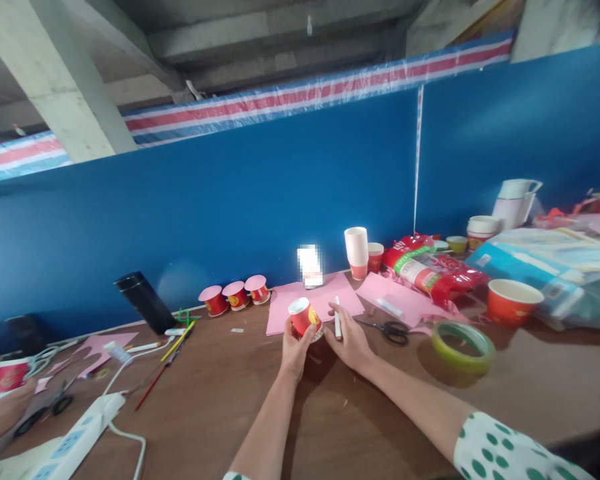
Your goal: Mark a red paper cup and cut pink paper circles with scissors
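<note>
First, far left: co-worker's hand [10,407], beside the white power strip [83,430], which lies slantwise, presumably to serve both places. Black bottle [145,303], set back by the blue partition [220,207]. Three pink-topped cups [237,297], in a row along its foot, apparently parked clear of the hands. Left hand [295,347]: curled around a red paper cup [299,320], held tilted before the pink paper [283,303]; the low grip seemingly leaves its white end exposed, mouth or base cannot be told. Right hand [351,339]: just beside, thumb and fingers pinching a slim white stick [337,325], probably to keep it near the cup. Cup stack [356,248]: nested, likely to save room. Black scissors [396,333]: flat, within reach. Tape roll [463,357]: on its side, presumably against rolling.
</note>
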